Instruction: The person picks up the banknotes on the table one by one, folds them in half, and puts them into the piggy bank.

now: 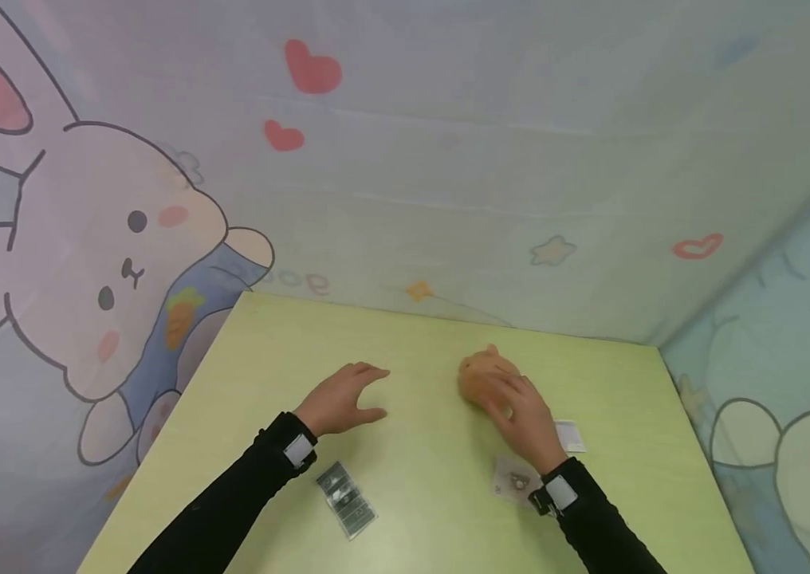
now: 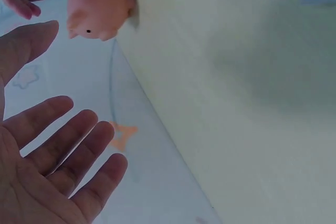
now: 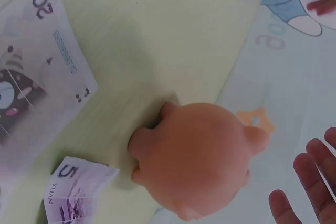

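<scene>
An orange-pink pig figure [image 1: 478,373] stands towards the back of the yellow table. My right hand [image 1: 528,424] reaches over its right side in the head view. From the right wrist, the fingers [image 3: 315,182] show straight and spread beside the pig, apart from its body. My left hand [image 1: 343,399] hovers to the left of the pig, its thumb and fingers spread with nothing between them. Under the right wrist lies a 20 note [image 3: 31,82] with a cartoon face. A folded 5 yuan note [image 3: 73,190] lies close by.
A dark green, creased strip like a folded note [image 1: 346,500] lies on the table near my left forearm. Behind the yellow table [image 1: 419,510] hangs a pale cloth backdrop [image 1: 448,183] with printed rabbits and hearts.
</scene>
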`<state>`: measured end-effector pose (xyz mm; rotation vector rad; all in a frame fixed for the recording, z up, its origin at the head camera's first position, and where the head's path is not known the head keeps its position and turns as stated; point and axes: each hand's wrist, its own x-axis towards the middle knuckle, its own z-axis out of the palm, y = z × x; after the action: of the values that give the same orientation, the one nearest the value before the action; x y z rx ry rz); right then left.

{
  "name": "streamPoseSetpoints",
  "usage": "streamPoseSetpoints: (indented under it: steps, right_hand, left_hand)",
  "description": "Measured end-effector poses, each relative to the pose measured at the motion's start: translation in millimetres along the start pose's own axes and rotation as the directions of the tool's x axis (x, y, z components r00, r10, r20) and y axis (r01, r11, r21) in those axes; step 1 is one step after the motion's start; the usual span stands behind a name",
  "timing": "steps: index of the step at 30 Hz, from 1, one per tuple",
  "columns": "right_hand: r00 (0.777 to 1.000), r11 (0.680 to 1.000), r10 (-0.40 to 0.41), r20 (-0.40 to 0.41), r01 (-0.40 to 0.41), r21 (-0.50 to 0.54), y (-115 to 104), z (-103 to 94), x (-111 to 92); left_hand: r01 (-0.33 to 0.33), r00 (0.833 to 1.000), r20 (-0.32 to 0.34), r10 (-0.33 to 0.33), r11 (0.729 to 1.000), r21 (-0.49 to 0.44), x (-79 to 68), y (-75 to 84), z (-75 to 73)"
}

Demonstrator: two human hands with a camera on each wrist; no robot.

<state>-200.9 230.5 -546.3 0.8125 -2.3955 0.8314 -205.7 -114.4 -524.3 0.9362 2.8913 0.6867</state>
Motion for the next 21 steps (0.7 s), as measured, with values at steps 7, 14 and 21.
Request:
streamPoseSetpoints:
  steps: [7,14,21]
  right_hand:
    - [0.998,0.999,-0.006,0.064,0.003,0.046,-6,7.2,-7]
    - [0.989,1.000,0.028,0.142,-0.026,-0.012,-16,11.5,-24]
    - [0.981,1.000,-0.007,0.193,0.010,-0.015,-22,22.8,-40]
  left_hand:
    - [0.033,0.997,0.070,-0.041,0.992,0.121,-41.5,-19.7,18.3]
    - [0.013,0.989,0.143,-0.037,0.986,0.164,-65.5,-28.1,38.3]
    - [-0.053,0.984,0.179,0.010,0.970,0.236,-80.0,-31.9,49.5]
